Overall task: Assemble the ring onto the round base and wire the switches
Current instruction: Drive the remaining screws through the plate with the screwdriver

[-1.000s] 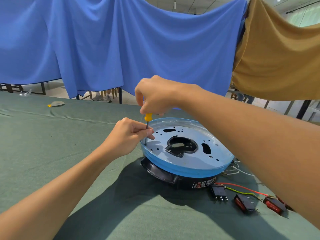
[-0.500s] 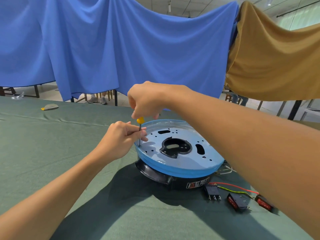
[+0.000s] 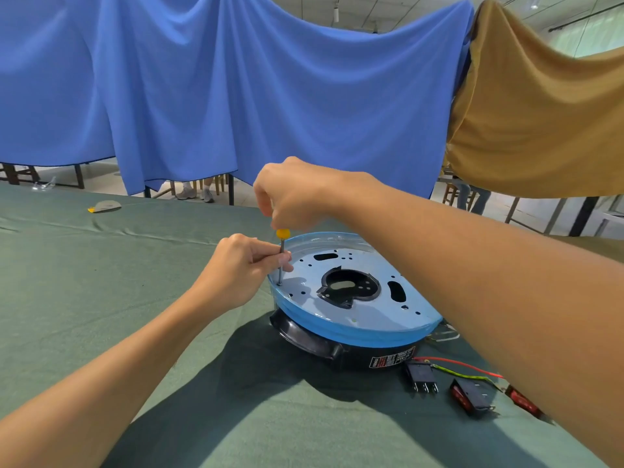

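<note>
A round black base carries a plate covered in blue film, with a dark hole in its middle. A screwdriver with a yellow handle stands upright, its tip on the plate's left edge. My right hand grips the handle from above. My left hand pinches the metal shaft low down. Several black switches with red rockers lie on the cloth to the right of the base, joined by red and yellow-green wires.
The work sits on a table under a green cloth. A small grey and yellow object lies at the far left. Blue and tan sheets hang behind; chairs and a person's legs show below them.
Both hands keep the same hold on the screwdriver at the plate's left edge. The view has shifted slightly; the right hand seems to have turned a little on the handle.
</note>
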